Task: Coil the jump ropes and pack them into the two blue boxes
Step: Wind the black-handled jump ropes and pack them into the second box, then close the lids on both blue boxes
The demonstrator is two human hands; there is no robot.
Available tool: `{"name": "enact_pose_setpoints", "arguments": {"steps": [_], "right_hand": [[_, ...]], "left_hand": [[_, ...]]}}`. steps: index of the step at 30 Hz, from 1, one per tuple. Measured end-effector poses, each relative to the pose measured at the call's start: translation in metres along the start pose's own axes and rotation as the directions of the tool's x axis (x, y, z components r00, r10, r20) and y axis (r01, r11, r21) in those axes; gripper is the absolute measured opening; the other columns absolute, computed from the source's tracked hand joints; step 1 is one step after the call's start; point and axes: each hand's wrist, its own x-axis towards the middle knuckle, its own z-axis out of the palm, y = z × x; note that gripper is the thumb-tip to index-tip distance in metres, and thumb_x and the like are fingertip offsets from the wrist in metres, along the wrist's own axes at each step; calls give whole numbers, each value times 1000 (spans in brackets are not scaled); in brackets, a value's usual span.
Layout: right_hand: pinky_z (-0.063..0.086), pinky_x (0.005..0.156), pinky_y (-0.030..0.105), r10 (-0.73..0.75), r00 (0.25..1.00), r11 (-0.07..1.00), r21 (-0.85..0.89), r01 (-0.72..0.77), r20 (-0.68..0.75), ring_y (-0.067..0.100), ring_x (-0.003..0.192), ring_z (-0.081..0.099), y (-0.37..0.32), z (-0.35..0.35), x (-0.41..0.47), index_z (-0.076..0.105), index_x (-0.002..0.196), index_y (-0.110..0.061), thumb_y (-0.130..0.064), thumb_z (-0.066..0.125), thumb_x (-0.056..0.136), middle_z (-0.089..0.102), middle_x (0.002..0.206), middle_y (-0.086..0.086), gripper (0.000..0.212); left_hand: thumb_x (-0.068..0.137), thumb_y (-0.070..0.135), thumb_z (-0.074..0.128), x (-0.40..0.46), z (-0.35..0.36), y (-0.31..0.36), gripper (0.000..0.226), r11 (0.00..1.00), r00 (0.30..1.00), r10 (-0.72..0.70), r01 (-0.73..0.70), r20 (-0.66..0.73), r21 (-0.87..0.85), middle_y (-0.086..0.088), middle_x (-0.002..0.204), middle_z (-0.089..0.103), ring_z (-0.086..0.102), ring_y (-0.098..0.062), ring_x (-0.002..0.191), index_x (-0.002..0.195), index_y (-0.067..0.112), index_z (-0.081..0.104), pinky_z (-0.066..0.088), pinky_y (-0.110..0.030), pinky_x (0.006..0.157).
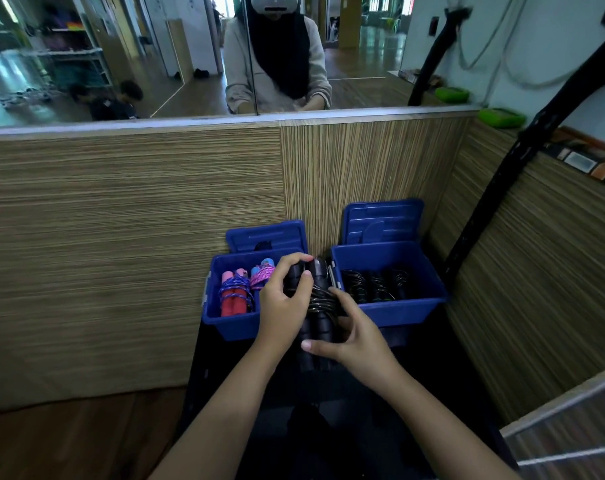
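A black jump rope with its cord wound round its two handles is held between the two blue boxes. My left hand grips the upper part of the handles. My right hand curls round the lower part and the wound cord. The left blue box holds a red-handled rope with blue cord and a blue-handled rope with pink cord. Several coiled black ropes lie in the right blue box.
Both boxes stand on a black surface against a wood-panelled wall, their blue lids leaning upright behind them. A mirror runs above the panel. A black stand slants up at the right.
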Motion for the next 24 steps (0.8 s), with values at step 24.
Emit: {"name": "enact_pose_setpoints", "arguments": {"steps": [24], "right_hand": [[45, 96, 26, 179, 911, 980, -12, -198, -372, 9, 107, 59, 98, -132, 109, 52, 126, -23, -15, 75, 78, 63, 113, -7, 53]], "left_hand": [[102, 27, 41, 75, 121, -113, 43, 885, 914, -318, 190, 252, 426, 0, 147, 38, 34, -15, 137, 144, 18, 40, 24, -18, 106]]}}
